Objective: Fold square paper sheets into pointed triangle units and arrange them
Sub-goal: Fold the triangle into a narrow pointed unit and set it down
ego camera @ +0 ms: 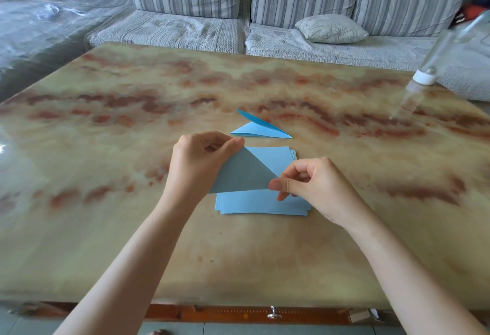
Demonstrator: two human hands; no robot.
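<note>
While pinched in both hands, folded sheet.

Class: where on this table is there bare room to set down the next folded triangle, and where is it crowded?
Bare table left of the left hand, and between the finished triangle and the bottle. Crowded at centre: right hand, held sheet, paper stack.

Soft daylight, prob. from left; table sheen; bottle at R edge blurred; wide-angle warp.
</note>
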